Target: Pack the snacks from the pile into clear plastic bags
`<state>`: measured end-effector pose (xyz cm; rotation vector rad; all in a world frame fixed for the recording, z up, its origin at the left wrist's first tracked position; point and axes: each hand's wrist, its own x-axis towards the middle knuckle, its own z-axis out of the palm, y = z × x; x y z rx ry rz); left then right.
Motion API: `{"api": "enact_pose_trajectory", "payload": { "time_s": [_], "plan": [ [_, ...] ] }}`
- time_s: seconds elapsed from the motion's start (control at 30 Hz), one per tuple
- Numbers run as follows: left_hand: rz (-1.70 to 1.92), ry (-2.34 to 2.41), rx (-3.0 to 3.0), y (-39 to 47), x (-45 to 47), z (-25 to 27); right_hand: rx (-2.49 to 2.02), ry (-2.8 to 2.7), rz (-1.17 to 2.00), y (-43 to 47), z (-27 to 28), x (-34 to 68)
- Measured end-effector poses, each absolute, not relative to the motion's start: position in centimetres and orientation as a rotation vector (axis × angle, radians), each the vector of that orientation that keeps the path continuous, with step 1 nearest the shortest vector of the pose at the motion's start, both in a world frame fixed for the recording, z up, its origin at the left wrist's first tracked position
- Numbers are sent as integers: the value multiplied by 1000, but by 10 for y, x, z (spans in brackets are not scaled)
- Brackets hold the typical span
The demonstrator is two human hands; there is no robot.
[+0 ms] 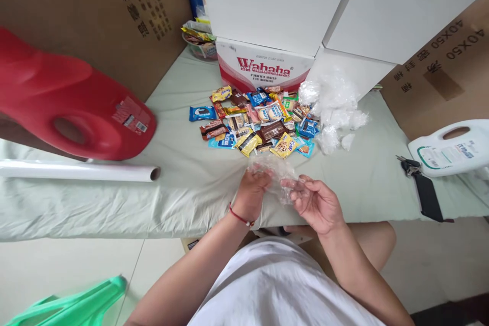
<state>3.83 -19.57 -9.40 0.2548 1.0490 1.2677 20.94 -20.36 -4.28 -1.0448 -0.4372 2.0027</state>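
A thin clear plastic bag (pixel 281 169) is stretched between my two hands, above the front of the cloth-covered surface. My left hand (pixel 252 193), with a red cord bracelet on its wrist, is closed on the bag's left side. On the right side, my right hand (pixel 319 205) pinches the same bag between thumb and fingers. Just beyond my hands lies a heap of small wrapped snacks (pixel 273 130) in several colours. Beside the heap, to its right, sits a loose pile of crumpled clear plastic bags (pixel 336 107).
A Wahaha carton (pixel 263 63) stands behind the snacks. At left are a large red jug (pixel 103 107) and a white roll (pixel 80 170). To the right lie a white bottle (pixel 454 150), a black phone-like object (pixel 428 196) and keys (pixel 408 165). A green bag (pixel 76 305) is on the floor.
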Motion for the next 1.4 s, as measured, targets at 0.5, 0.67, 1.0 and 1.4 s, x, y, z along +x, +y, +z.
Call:
{"api": "enact_pose_trajectory", "payload": {
  "time_s": [0.5,0.67,1.0,1.4],
  "plan": [
    [943,1325,626,-201,-21,-85,-1489,-656,1911,-164,-57,321],
    [921,1139,503,-209,-11,-69,-1280,-709,1746,-190,-48,325],
    [1131,1398,629,-201,10,-113,-1158,-667,1667,-215,-100,249],
    [1116,1728,680,-205,-50,-122,-1659,-849,1327,-222,-121,257]
  ]
}}
